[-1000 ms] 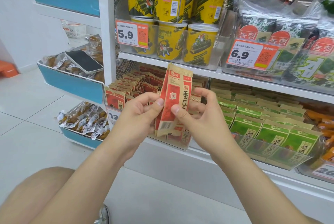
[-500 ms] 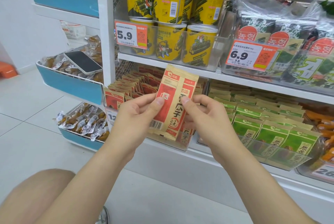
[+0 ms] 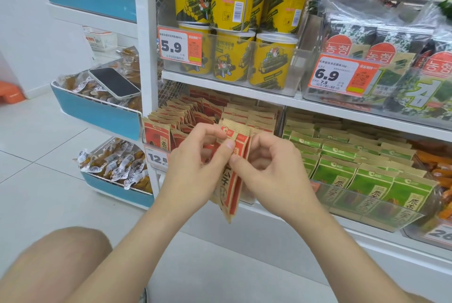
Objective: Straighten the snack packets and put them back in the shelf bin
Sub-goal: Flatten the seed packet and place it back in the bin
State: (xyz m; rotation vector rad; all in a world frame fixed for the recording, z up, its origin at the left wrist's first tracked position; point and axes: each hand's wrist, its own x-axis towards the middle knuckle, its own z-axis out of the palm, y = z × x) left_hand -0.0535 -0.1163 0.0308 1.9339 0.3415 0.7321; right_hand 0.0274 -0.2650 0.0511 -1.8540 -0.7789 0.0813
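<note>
Snack packets, a thin bunch of red-and-tan pouches, are being held upright in the air just in front of the shelf bin, not inside it. A person is crouching at a shop shelf, and both hands are gripping the bunch near its top edge. The left hand is pinching it between thumb and fingertips from one side. The right hand is pinching it from the other side, its fingers curled. The pouches are hanging slightly tilted, their lower corners pointing down and not quite level with one another.

Behind the hands, matching red packets are standing in rows in the bin, some leaning unevenly. Green packets are sitting in the neighbouring bin to the right.

The person appears to be squaring the bunch up, so the straightening step looks to be in progress and the return is not yet done. The next move is likely calling for levelling the edges, then sliding the bunch upright into the front gap without knocking the leaning rows.
</note>
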